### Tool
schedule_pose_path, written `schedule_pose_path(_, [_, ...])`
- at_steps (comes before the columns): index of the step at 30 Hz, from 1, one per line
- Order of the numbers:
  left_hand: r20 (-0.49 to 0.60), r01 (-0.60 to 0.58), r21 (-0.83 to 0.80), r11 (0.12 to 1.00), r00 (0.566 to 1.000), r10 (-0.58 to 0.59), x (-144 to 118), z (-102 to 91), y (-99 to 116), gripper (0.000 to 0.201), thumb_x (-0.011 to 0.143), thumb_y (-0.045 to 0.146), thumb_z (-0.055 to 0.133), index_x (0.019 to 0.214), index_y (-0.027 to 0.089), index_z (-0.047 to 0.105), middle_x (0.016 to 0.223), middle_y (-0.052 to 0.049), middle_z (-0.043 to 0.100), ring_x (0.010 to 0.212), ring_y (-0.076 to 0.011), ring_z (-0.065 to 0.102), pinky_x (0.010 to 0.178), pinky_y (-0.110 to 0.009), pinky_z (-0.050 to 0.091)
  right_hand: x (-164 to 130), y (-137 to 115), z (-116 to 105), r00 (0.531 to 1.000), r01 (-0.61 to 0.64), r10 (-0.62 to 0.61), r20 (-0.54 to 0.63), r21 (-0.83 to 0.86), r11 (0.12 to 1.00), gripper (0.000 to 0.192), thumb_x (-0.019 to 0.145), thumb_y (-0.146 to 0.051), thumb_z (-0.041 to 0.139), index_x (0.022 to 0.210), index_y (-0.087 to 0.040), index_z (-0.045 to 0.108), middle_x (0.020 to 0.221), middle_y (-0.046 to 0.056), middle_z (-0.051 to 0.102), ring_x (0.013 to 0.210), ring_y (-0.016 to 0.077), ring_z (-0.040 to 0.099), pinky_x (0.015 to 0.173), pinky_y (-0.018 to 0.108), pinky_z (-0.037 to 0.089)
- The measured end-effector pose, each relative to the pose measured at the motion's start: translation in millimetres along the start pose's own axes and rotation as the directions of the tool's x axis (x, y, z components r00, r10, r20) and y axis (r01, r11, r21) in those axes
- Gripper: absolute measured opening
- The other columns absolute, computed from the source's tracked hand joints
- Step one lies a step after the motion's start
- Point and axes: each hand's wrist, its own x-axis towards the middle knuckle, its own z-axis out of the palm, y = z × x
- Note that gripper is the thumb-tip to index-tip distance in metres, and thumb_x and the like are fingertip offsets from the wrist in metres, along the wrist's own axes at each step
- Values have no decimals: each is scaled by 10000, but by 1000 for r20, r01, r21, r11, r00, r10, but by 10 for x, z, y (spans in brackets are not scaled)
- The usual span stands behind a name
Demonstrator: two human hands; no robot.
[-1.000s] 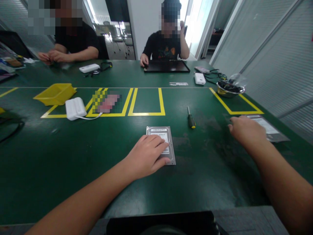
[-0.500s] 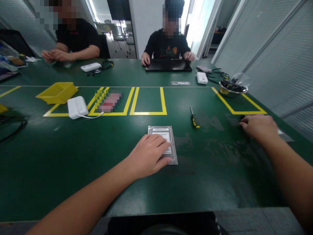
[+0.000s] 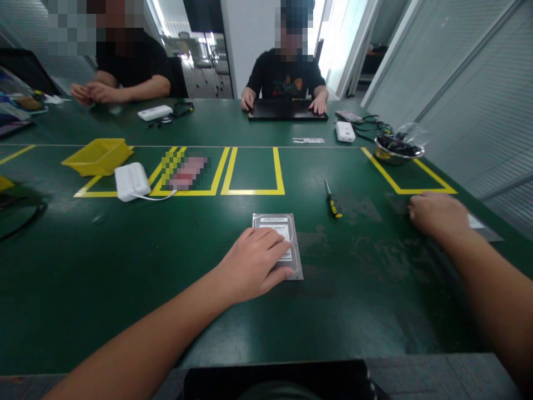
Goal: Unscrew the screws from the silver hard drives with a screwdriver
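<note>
My left hand [image 3: 254, 262] lies flat, fingers spread, on the silver rectangular hard drive [image 3: 278, 244], while my right hand [image 3: 435, 214] has slid rightward, away from the yellow-handled screwdriver [image 3: 333, 200], onto a grey foil bag [image 3: 481, 226], grip unclear.

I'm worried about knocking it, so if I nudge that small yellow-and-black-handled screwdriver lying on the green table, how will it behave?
The yellow-and-black-handled screwdriver lies flat with a roundish handle, so a sideways nudge would probably roll it. It looks small and slim, likely light and stiff. The green table mat seems matte, which may slow any sliding.
</note>
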Motion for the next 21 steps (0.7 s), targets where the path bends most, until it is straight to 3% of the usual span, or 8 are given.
schedule_pose_path(6, [-9,-4,0,1000,1000,4,4,-4,9,377,954,434,539,1239,190,578,1167,-98,632,1121,-289,557,923,-463,443,-55,-248,-279,993,88,-81,-81,92,992,361,964,-258,385,984,-42,674,1004,282,621,882,291,566,712,403,332])
schedule_pose_path(12, [-15,-1,-11,1000,1000,1,0,-21,20,383,951,441,545,1245,198,578,1177,-96,636,1123,-288,564,917,-461,452,-351,-924,-715,925,369,-312,-215,322,872,190,947,-272,438,910,-164,590,923,99,627,857,188,553,785,309,395])
schedule_pose_path(15, [-24,12,-42,999,1000,-13,-6,-27,12,412,955,450,536,1277,192,551,1220,-100,630,1148,-288,558,941,-465,450,-650,-1320,-907,856,517,-439,-275,414,749,180,960,-295,426,893,-200,564,894,41,615,845,157,554,777,278,409])
schedule_pose_path(18, [-42,26,-57,998,999,-29,-14,-27,-3,452,948,456,545,1305,180,519,1250,-109,624,1166,-292,558,969,-476,446,-925,-1649,-1031,766,629,-508,-393,620,468,143,941,-251,464,853,-197,564,838,35,605,788,158,538,723,290,400])
schedule_pose_path(21, [-46,25,-69,997,999,-28,-15,-28,-10,442,937,441,565,1287,174,519,1222,-108,635,1146,-292,572,960,-472,458,-1089,-1897,-1107,749,613,-503,-431,739,279,105,923,-225,497,855,-201,573,813,16,600,761,146,533,700,285,397])
